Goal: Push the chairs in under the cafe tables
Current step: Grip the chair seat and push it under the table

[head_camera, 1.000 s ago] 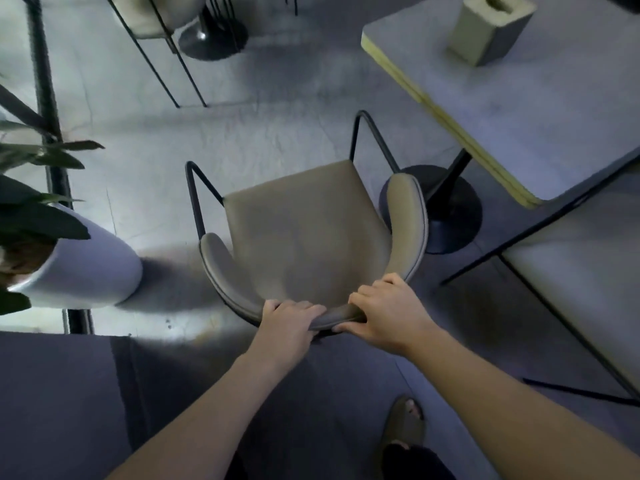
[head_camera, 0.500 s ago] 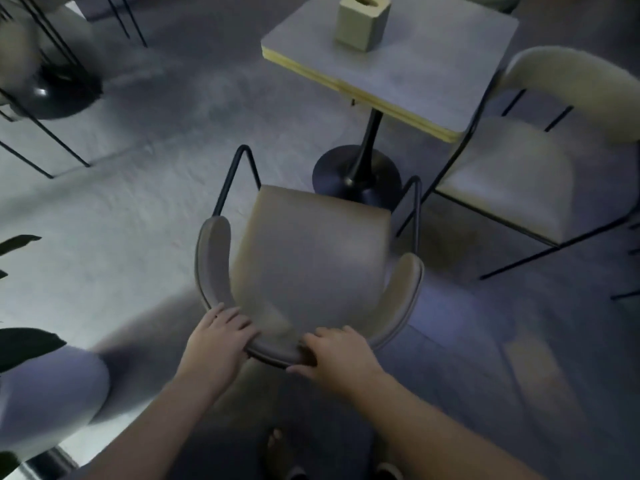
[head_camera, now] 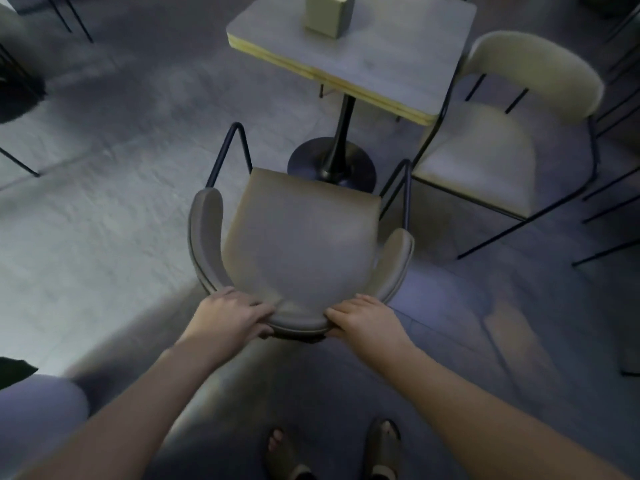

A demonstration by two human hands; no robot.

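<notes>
A tan chair (head_camera: 298, 244) with a curved backrest and black metal legs stands right in front of me, its seat facing the square grey cafe table (head_camera: 367, 53). The seat's front edge reaches the table's round black base (head_camera: 332, 161). My left hand (head_camera: 228, 317) grips the left part of the backrest rim. My right hand (head_camera: 367, 320) grips the rim just to the right of it. A second chair (head_camera: 485, 147), cream-coloured, stands at the table's right side, its seat partly under the tabletop.
A beige box (head_camera: 329, 12) sits on the tabletop. A white planter (head_camera: 38, 420) with a dark leaf is at the lower left. Black chair legs (head_camera: 609, 216) show at the right edge and more at the upper left. My sandalled feet (head_camera: 332, 452) are below.
The chair has swung round from facing left of the table until its seat points at the table's base, and it sits closer to the table. Both hands have kept hold of the backrest.
</notes>
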